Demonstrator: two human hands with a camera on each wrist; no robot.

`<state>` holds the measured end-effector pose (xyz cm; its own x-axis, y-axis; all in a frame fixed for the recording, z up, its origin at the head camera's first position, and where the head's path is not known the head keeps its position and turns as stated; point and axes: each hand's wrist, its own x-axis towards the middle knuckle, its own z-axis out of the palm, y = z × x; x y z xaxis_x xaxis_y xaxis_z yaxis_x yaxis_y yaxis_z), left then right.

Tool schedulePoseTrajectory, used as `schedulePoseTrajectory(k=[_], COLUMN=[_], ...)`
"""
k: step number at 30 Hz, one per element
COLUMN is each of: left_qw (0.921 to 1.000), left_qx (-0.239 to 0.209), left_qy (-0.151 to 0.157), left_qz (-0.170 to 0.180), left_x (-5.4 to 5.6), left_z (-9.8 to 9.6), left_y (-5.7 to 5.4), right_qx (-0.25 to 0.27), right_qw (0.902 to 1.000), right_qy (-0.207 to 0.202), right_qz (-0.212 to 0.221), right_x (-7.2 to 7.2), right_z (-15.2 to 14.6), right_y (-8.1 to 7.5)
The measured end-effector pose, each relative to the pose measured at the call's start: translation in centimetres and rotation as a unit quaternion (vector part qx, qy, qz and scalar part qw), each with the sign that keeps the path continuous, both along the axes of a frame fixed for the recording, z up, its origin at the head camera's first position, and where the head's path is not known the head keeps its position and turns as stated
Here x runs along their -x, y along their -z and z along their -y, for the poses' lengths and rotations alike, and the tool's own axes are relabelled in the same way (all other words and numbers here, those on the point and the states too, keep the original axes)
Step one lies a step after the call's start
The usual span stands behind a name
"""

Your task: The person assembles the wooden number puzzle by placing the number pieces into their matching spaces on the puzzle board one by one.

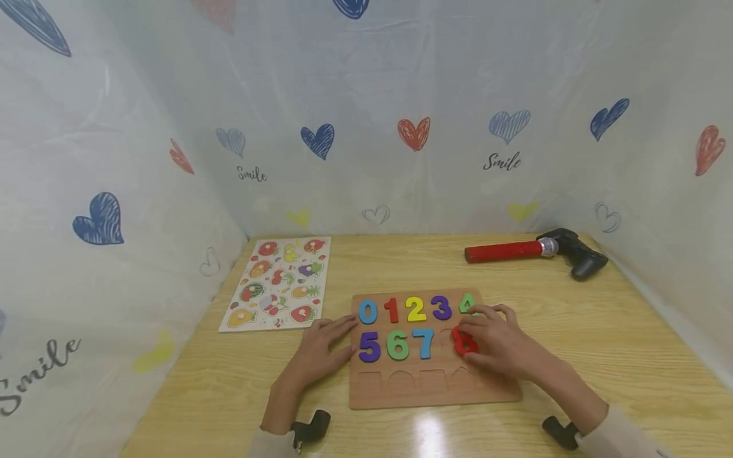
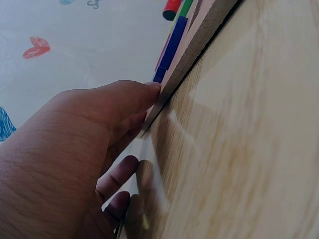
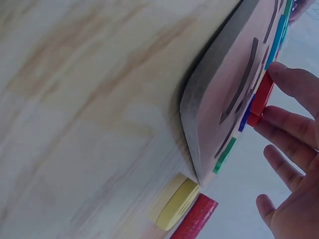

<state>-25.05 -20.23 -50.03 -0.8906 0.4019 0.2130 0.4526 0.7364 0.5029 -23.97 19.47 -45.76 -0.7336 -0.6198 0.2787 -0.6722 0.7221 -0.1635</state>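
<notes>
A wooden number puzzle board (image 1: pixel 435 397) lies on the table. Blue 0, red 1, yellow 2, purple 3 and a partly covered green 4 fill its top row; purple 5, green 6 and blue 7 (image 1: pixel 424 343) sit below. My right hand (image 1: pixel 501 343) pinches a red number 8 (image 3: pixel 262 94) between thumb and fingers, over the right part of the middle row, beside an unfilled recess. At the board's left edge rests my left hand (image 1: pixel 321 353), its thumb near the 5 and fingers by the 0. The lower row shows shaped recesses.
A fruit picture board (image 1: pixel 269 261) lies at the back left. Towards the back right are a red-handled microphone (image 1: pixel 504 252) and a black object (image 1: pixel 584 259) against it. A yellow piece (image 3: pixel 174 204) lies beside the puzzle board's edge. Printed white curtains surround the table.
</notes>
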Motion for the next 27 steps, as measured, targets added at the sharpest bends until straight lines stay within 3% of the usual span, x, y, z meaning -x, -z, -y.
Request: schedulePoseTrajectory(k=[6, 18, 27], left_qw=[1.0000, 1.0000, 0.9999], left_qx=[0.001, -0.005, -0.003], left_qy=[-0.001, -0.004, -0.005], left_qz=[-0.002, -0.005, -0.015], left_x=[0.0, -0.3, -0.2], left_z=[0.1, -0.2, -0.2], left_y=[0.0, -0.2, -0.2], right_qx=[0.000, -0.007, -0.003], right_qw=[0.9997, 0.9999, 0.9999], right_qy=[0.004, -0.016, -0.015], right_qz=[0.023, -0.002, 0.005], right_x=[-0.1, 0.6, 0.8], right_z=[0.8, 1.4, 1.5], right_y=[0.0, 0.5, 0.7])
